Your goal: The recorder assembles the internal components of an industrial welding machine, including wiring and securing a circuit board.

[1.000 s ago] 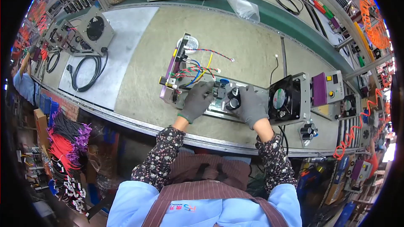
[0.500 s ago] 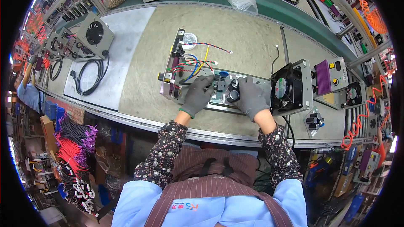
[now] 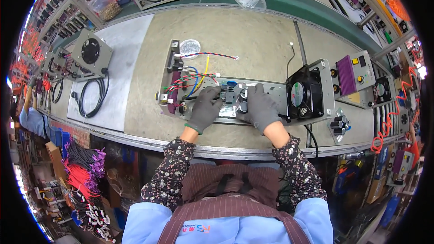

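A green circuit board [image 3: 228,110] with black capacitors [image 3: 242,107] and a blue round part lies in a long grey metal chassis [image 3: 275,91]. My grey-gloved left hand [image 3: 205,110] grips the board's left end, fingers bent. On its right end my gloved right hand [image 3: 261,109] is closed beside the capacitors, and its fingertips are partly hidden. Red, green, blue and yellow wires [image 3: 194,79] rise from the chassis's left end, by the purple-edged panel [image 3: 170,91]. A black fan [image 3: 304,95] sits in the frame at its right end.
A white dish of small parts [image 3: 190,47] stands behind the chassis. To the right are another board with capacitors [image 3: 338,125] and a purple-and-grey unit [image 3: 354,76]. At the left stand a grey fan housing [image 3: 91,54] and a coiled black cable [image 3: 92,97]. Another person [image 3: 32,119] works far left.
The view has shifted, so the bench items sit a little differently in the picture. Both hands stay at the board's two ends, with only slight finger movement.
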### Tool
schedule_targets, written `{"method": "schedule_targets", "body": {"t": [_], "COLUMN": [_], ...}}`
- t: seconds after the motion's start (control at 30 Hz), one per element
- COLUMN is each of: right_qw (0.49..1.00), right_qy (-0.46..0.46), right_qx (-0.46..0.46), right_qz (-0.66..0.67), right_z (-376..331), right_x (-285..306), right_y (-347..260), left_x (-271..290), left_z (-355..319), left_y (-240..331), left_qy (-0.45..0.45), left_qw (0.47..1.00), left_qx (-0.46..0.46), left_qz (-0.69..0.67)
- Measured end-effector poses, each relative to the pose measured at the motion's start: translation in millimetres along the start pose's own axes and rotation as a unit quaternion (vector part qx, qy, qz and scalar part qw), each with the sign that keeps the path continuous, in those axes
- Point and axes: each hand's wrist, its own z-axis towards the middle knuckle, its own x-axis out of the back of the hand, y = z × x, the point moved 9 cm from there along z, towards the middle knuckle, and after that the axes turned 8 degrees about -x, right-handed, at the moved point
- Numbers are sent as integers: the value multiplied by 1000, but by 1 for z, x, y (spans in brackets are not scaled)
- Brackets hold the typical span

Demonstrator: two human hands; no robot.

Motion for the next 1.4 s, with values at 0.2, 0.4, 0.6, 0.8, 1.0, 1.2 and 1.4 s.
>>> {"method": "schedule_targets", "body": {"t": [0.2,0.4,0.6,0.8,1.0,1.2,1.4], "right_qw": [999,957,910,896,916,910,935], "right_qy": [24,97,158,253,309,325,273], "right_qx": [18,87,58,68,71,98,-34], "right_qz": [32,260,378,358,245,237,226], "right_z": [-4,-22,-87,-107,-93,-100,-89], "right_x": [3,6,-34,-44,-60,-56,-9], "right_y": [2,38,82,81,73,66,63], "left_x": [-1,2,5,-10,-57,-57,-35], "left_z": [3,-1,-4,-16,-21,-21,-61], "left_y": [-2,9,27,89,115,107,99], "left_qy": [0,-1,35,144,7,13,133], "left_qw": [1000,999,997,963,945,947,953], "left_qx": [-3,-40,-59,-162,-237,-218,-209], "left_qz": [-1,28,42,162,224,237,173]}}
